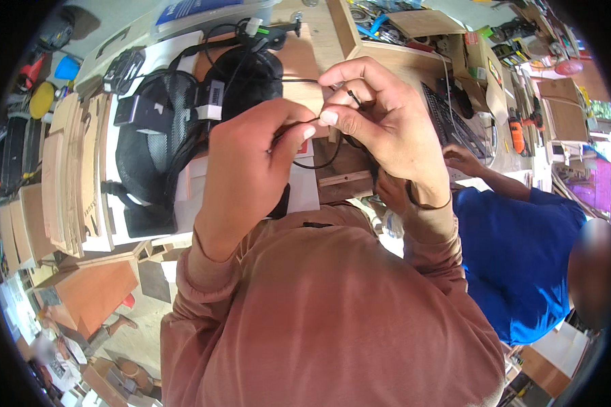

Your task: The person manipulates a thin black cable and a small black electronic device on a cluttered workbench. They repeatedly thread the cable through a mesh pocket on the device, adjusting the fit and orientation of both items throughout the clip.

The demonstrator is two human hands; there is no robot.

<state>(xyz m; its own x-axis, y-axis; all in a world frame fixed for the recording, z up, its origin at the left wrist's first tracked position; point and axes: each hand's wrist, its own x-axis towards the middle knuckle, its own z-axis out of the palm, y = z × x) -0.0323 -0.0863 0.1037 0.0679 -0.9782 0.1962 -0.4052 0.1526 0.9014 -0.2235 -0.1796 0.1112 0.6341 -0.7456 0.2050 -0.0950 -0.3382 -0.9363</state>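
Note:
Both hands are raised over the bench's near edge, their fingertips meeting on a thin black cable [324, 165]. My left hand [248, 163] is closed, pinching the cable between thumb and forefinger. In my right hand [390, 122] the thumb and forefinger press on the same cable, while a dark cable end pokes out between the other fingers. A loop of the cable hangs below the fingertips. Left of my hands lies a black mesh harness or bag [153, 146], bearing a small dark box [139, 114] and a white-labelled piece [210, 100]. The exact pinch point is partly covered by my fingers.
A person in a blue shirt [516, 258] is close on my right, one hand over the bench. Stacked boards [71, 169] stand at the left. Beyond are a wooden tray [346, 30], a black keyboard [448, 115], an open cardboard box [480, 64] and an orange tool [516, 136].

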